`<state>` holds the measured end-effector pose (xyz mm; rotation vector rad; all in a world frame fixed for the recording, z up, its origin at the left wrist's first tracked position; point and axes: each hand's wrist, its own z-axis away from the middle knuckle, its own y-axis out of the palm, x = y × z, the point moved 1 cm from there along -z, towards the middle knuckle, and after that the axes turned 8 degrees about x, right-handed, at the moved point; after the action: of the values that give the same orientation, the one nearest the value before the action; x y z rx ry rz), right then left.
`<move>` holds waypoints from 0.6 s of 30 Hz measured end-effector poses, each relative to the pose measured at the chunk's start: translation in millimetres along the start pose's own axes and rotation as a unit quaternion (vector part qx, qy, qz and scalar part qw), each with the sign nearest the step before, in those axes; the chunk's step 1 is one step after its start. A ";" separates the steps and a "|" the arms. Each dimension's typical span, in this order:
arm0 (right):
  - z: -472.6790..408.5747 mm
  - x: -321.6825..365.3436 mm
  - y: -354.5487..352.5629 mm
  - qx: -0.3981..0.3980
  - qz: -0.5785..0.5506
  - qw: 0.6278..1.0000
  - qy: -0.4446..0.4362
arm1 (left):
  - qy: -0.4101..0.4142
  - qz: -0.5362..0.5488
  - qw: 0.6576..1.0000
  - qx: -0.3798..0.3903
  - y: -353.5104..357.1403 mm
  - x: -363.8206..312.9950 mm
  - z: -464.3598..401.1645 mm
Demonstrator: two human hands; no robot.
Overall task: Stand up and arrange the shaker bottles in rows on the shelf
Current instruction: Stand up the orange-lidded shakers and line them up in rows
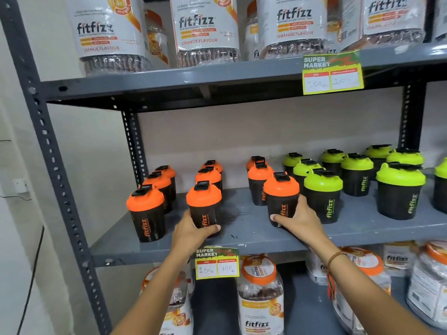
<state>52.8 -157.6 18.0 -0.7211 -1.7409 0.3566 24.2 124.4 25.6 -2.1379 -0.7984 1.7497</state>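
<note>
Black shaker bottles stand upright in rows on the grey middle shelf (242, 243). Orange-lidded ones fill the left half, green-lidded ones (323, 194) the right. My left hand (193, 232) grips the lower body of the front orange-lidded shaker (204, 204) in the second row. My right hand (300, 220) is wrapped around the base of another orange-lidded shaker (281, 197) at the front of the third row, right next to a green one. A further orange-lidded shaker (146, 211) stands free at the front left.
Large fitfizz jars (205, 27) line the top shelf, and more jars (261, 293) stand on the shelf below. Price tags (217, 263) hang on the shelf edges. The perforated upright post (55, 165) bounds the left side, with a wall beyond.
</note>
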 end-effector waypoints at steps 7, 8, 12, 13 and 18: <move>1.0 4.7 1.7 0.031 0.008 0.999 -0.035 | 0.003 -0.011 1.000 -0.028 6.8 2.6 -6.1; 2.6 5.7 1.9 0.035 0.009 0.999 -0.041 | 0.001 -0.020 0.999 -0.032 7.8 2.3 -6.2; 7.8 8.0 1.5 0.044 0.015 0.997 -0.056 | -0.009 -0.054 0.998 -0.042 11.1 -0.7 -2.7; 8.6 8.7 1.2 0.045 0.019 0.997 -0.058 | -0.010 -0.063 0.997 -0.046 12.0 -2.0 -1.5; 10.2 9.7 1.5 0.054 0.027 0.996 -0.059 | -0.010 -0.090 0.994 -0.056 14.6 -6.9 1.3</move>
<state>42.1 -149.0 21.5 -0.6808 -1.8010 0.5354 25.8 108.4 23.2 -2.0466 -1.0826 1.6731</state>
